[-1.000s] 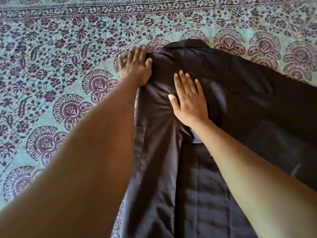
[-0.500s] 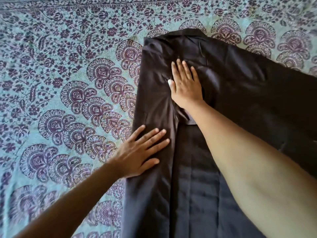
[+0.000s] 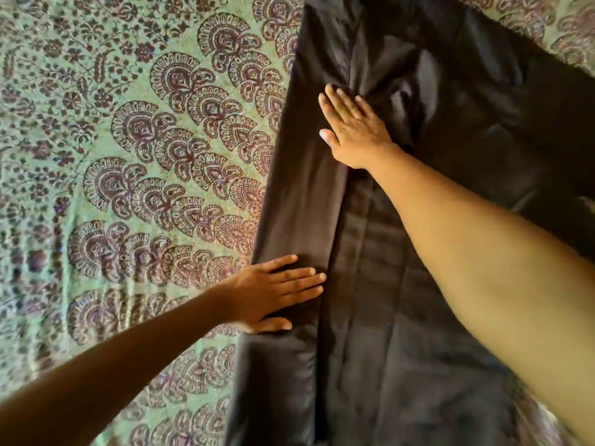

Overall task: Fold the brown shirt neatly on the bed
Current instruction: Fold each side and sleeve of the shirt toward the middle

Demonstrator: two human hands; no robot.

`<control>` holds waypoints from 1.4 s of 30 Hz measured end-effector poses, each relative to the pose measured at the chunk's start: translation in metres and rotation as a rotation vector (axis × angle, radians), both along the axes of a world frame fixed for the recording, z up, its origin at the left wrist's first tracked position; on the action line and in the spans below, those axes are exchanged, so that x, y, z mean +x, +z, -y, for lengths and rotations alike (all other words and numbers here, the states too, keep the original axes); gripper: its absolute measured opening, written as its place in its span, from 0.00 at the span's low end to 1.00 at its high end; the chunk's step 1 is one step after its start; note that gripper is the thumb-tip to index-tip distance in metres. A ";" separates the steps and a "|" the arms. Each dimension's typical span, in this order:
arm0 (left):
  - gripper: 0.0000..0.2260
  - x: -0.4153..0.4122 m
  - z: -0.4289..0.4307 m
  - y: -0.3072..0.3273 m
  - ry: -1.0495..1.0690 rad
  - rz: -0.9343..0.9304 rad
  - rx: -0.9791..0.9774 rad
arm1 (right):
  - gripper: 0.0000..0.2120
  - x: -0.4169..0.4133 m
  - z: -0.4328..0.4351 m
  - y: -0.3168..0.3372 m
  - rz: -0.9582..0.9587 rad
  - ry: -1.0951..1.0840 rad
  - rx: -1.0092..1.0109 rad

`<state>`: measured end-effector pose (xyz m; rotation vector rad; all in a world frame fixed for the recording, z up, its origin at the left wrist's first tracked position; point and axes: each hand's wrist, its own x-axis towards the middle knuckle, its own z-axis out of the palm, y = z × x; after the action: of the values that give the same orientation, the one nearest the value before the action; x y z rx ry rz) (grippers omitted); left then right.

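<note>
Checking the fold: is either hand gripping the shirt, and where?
Nothing is gripped. The left hand and right hand lie flat, open, pressing the shirt along its folded left panel.

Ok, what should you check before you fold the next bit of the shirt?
1. Left side panel folded in over the brown shirt: ok.
2. Left hand flat on the fold, low down: ok.
3. Right hand flat on the shirt higher up: ok.
4. Cloth near the right hand smooth: not ok, creases show.
5. Right side folded in: not ok, it lies spread out.
6. Bottom hem straight: cannot tell, out of view.
7. Bedspread flat beside the shirt: ok.
</note>
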<state>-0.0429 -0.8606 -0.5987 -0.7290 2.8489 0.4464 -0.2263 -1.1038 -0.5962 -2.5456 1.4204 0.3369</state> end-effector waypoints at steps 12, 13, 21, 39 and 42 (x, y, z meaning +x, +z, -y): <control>0.28 -0.018 -0.063 0.017 0.232 0.015 0.018 | 0.31 0.002 -0.158 0.013 0.139 0.117 0.068; 0.29 -0.019 -0.078 0.015 0.238 0.027 0.031 | 0.31 0.000 -0.167 0.009 0.095 0.095 0.064; 0.31 -0.012 -0.235 0.026 0.092 0.025 0.109 | 0.29 0.009 -0.165 0.017 -0.066 0.020 0.087; 0.30 -0.004 -0.228 0.009 0.019 0.014 -0.035 | 0.28 -0.011 -0.224 0.008 0.036 0.015 0.047; 0.32 0.005 -0.267 0.015 -0.096 -0.036 -0.025 | 0.29 -0.013 -0.226 0.011 0.060 0.023 0.045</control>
<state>-0.0377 -0.5936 -0.5836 -0.5909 2.9129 0.4149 -0.2390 -0.8781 -0.5853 -2.5163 1.3477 0.2909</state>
